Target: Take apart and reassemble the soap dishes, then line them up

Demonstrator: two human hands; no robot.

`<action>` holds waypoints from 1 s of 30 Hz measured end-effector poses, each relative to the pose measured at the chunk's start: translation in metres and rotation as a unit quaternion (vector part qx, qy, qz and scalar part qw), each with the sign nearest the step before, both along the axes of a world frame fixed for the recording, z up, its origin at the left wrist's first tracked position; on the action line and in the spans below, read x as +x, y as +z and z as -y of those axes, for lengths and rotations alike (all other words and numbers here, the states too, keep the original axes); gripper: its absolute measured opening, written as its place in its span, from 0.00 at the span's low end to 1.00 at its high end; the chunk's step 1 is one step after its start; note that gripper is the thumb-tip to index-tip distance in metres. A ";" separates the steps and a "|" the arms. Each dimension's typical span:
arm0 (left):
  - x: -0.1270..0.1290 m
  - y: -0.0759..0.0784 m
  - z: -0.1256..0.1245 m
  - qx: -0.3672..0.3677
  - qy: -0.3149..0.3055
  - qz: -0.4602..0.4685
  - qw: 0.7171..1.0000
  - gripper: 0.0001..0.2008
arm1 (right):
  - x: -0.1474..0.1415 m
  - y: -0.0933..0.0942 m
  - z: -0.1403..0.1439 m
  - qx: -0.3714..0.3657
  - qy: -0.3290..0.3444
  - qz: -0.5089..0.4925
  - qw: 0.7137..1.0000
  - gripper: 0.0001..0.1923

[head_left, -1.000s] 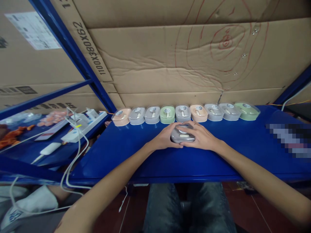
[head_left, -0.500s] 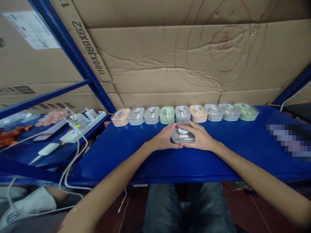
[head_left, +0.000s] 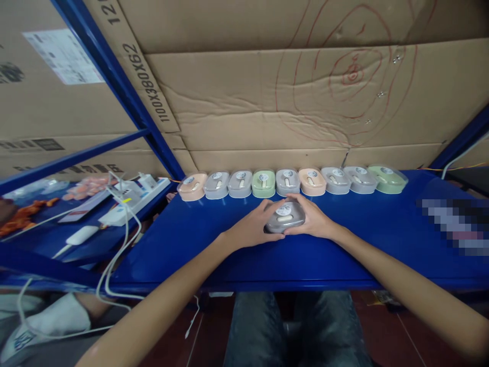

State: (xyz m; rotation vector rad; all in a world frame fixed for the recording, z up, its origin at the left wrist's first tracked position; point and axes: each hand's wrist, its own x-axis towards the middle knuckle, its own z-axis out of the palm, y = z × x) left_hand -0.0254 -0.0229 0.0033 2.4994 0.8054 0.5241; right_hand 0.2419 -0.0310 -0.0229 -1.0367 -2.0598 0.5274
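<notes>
Between my two hands is a grey plastic box (head_left: pixel 286 220) with a clear lid, a round white sticker and a small white tab on top. My left hand (head_left: pixel 254 224) grips its left side, thumb at the near edge. My right hand (head_left: pixel 314 216) wraps its right side, fingers over the far corner. Behind them, a row of similar lidded boxes lines the back of the blue table (head_left: pixel 214 260): among them a peach box (head_left: pixel 192 187), a green box (head_left: pixel 263 184) and a grey box (head_left: pixel 288 182).
Brown cardboard (head_left: pixel 229 102) stands behind the row. At the left, past a blue metal post (head_left: pixel 164 153), lie a power strip (head_left: pixel 126 204), a white plug-like device (head_left: pixel 82 234) and loose cables. A co-worker's sleeve (head_left: pixel 72 313) shows at lower left. A pixelated patch covers something at right.
The grey box has moved slightly left and nearer to me, turned a little. My left hand's fingers have shifted from its top towards its side. The view has tilted slightly.
</notes>
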 end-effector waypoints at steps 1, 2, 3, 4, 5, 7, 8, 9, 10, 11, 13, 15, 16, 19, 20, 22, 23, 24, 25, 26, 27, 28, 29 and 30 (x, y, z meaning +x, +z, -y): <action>-0.002 0.000 0.004 0.010 0.004 -0.004 1.000 0.49 | 0.000 -0.001 0.000 -0.004 0.007 0.005 1.000 0.60; -0.003 0.001 0.007 0.025 0.009 -0.007 1.000 0.49 | -0.001 -0.001 0.000 -0.006 0.013 0.012 1.000 0.61; -0.006 0.002 0.012 0.044 0.015 -0.010 0.999 0.49 | -0.001 -0.002 0.000 -0.005 0.018 0.021 1.000 0.62; -0.009 0.002 0.016 0.067 0.022 -0.012 0.997 0.49 | 0.000 -0.003 0.000 -0.002 0.024 0.032 0.999 0.62; -0.013 0.003 0.021 0.089 0.031 -0.014 0.995 0.48 | 0.000 -0.004 -0.001 0.003 0.029 0.042 0.999 0.62; -0.026 0.002 0.032 0.122 0.056 -0.018 0.991 0.46 | 0.001 -0.006 -0.001 0.009 0.041 0.050 0.998 0.59; -0.034 0.001 0.037 0.131 0.074 -0.020 0.988 0.45 | 0.001 -0.007 -0.001 0.009 0.046 0.049 0.998 0.57; -0.044 -0.001 0.043 0.143 0.096 -0.025 0.985 0.45 | 0.001 -0.007 -0.001 0.008 0.049 0.046 0.998 0.54; -0.054 -0.003 0.048 0.156 0.121 -0.031 0.980 0.45 | 0.002 -0.007 -0.001 0.008 0.051 0.045 0.998 0.52; -0.065 -0.005 0.053 0.172 0.145 -0.036 0.974 0.45 | 0.002 -0.007 -0.001 0.009 0.051 0.048 0.998 0.49; -0.087 -0.009 0.062 0.199 0.200 -0.051 0.958 0.43 | 0.002 -0.005 0.000 0.014 0.047 0.062 0.997 0.44; -0.109 -0.013 0.068 0.223 0.245 -0.078 0.940 0.38 | 0.002 -0.003 0.001 0.017 0.042 0.077 0.996 0.41; -0.120 -0.014 0.070 0.236 0.265 -0.090 0.930 0.34 | 0.002 -0.002 0.001 0.016 0.040 0.082 0.996 0.40; -0.149 -0.018 0.073 0.276 0.310 -0.108 0.903 0.31 | 0.001 -0.001 0.002 0.017 0.038 0.089 0.995 0.39; -0.158 -0.020 0.074 0.290 0.316 -0.112 0.896 0.32 | 0.001 -0.001 0.002 0.017 0.038 0.091 0.995 0.38; -0.175 -0.022 0.073 0.307 0.323 -0.126 0.886 0.33 | 0.001 0.000 0.002 0.018 0.038 0.094 0.995 0.37; -0.182 -0.023 0.073 0.310 0.328 -0.131 0.883 0.33 | 0.000 0.001 0.002 0.019 0.038 0.094 0.995 0.37; -0.190 -0.023 0.072 0.311 0.334 -0.133 0.880 0.34 | 0.000 0.001 0.003 0.019 0.038 0.095 0.995 0.36; -0.196 -0.023 0.071 0.311 0.340 -0.135 0.877 0.34 | 0.000 0.002 0.003 0.019 0.039 0.095 0.995 0.36; -0.203 -0.023 0.070 0.310 0.346 -0.138 0.875 0.34 | 0.000 0.002 0.003 0.019 0.039 0.095 0.995 0.35; -0.208 -0.022 0.068 0.308 0.351 -0.140 0.873 0.34 | 0.000 0.002 0.003 0.019 0.040 0.095 0.995 0.35; -0.213 -0.022 0.066 0.306 0.354 -0.142 0.872 0.33 | 0.000 0.002 0.003 0.020 0.042 0.094 0.994 0.34; -0.216 -0.021 0.063 0.305 0.357 -0.141 0.872 0.32 | 0.000 0.003 0.003 0.022 0.043 0.094 0.994 0.34; -0.219 -0.020 0.060 0.305 0.359 -0.139 0.871 0.31 | 0.000 0.003 0.002 0.025 0.045 0.093 0.994 0.33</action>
